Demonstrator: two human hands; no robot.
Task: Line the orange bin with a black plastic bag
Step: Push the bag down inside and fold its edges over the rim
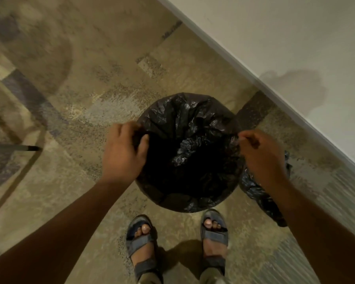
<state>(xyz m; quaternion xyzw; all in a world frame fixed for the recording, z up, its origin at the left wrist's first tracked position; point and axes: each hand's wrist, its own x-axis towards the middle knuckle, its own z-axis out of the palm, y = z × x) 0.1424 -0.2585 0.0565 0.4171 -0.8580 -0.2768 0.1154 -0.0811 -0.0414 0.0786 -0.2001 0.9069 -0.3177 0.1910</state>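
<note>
A crinkled black plastic bag [184, 119] covers a round bin standing on the carpet in front of me; its mouth is folded over the rim all round, so none of the orange bin shows. My left hand [124, 149] grips the bag's edge at the left side of the rim, thumb inside the opening. My right hand [260, 152] pinches the bag's edge at the right side of the rim. The inside of the bag is dark and sags into the bin.
A second crumpled black bag [260, 193] lies on the floor right of the bin, partly behind my right arm. A white wall [275, 37] runs diagonally at the upper right. My sandalled feet [141, 242] stand just below the bin. A dark thin rod [29, 148] lies at far left.
</note>
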